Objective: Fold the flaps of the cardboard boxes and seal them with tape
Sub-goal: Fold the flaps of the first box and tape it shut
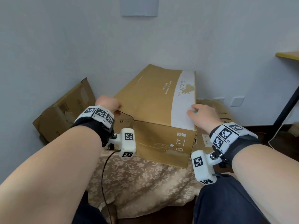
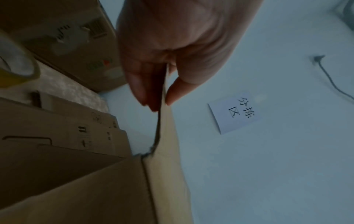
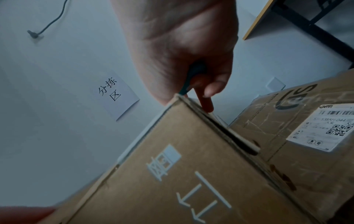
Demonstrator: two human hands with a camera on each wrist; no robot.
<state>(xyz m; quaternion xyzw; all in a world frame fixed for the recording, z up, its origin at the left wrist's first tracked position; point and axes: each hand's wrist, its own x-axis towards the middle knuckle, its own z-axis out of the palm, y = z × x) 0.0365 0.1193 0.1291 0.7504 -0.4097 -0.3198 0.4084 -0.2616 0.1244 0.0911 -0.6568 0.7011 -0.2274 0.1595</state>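
A large brown cardboard box with a white printed band stands on a floral cloth, its top flap folded down flat. My left hand pinches the flap's left edge between thumb and fingers. My right hand is at the box's near right top corner, curled round a small teal tool. Its thumb lies over the top and one finger points down the right side. A roll of tape shows at the far left of the left wrist view.
A worn box leans on the wall at left. A taped box with a shipping label sits close on the right. The floral cloth covers the support. A desk with a dark leg stands far right. A paper sign hangs on the wall.
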